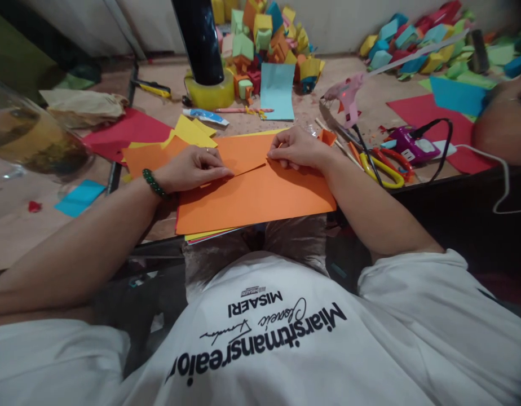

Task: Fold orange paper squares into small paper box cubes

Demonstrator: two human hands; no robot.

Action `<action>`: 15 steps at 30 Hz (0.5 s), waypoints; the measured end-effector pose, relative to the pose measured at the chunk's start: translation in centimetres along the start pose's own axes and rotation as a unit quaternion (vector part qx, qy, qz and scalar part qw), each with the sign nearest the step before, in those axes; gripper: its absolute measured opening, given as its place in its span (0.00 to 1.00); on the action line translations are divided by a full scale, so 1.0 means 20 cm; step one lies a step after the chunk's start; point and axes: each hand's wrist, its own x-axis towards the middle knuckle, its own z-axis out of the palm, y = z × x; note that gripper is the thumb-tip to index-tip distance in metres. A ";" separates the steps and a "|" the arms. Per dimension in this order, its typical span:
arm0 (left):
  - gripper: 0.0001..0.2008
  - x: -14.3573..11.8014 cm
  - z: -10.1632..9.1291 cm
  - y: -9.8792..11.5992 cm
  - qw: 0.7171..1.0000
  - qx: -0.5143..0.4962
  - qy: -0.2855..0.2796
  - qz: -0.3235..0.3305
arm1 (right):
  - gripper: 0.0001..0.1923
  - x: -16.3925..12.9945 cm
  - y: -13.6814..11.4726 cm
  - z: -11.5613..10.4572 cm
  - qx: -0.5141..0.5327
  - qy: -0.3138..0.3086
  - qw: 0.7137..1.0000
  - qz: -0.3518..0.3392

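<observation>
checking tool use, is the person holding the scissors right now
No, the scissors lie on the table beside the right hand; both hands press on the orange paper.

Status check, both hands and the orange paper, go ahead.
Left hand and right hand pressing flat on folded orange paper sheet. Yellow-handled scissors and pink glue gun lie to the right, apart.

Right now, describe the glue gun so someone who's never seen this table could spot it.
Start at the orange paper under both hands, then look up and right, past the yellow-handled scissors. The glue gun lies there on the table. It is the only pale pink, pistol-shaped tool, with a small red light glowing on it.
</observation>
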 end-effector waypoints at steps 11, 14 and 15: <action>0.17 0.01 -0.01 -0.01 1.000 0.001 -0.013 0.015 | 0.09 0.01 0.00 0.00 -0.011 0.011 1.000 0.010; 0.16 0.01 -0.01 -0.02 1.000 0.001 -0.014 0.013 | 0.09 0.01 0.01 0.00 -0.009 0.005 1.000 0.007; 0.16 0.01 -0.01 -0.02 1.000 0.001 -0.013 0.009 | 0.09 0.01 0.01 0.00 -0.008 0.003 1.000 0.006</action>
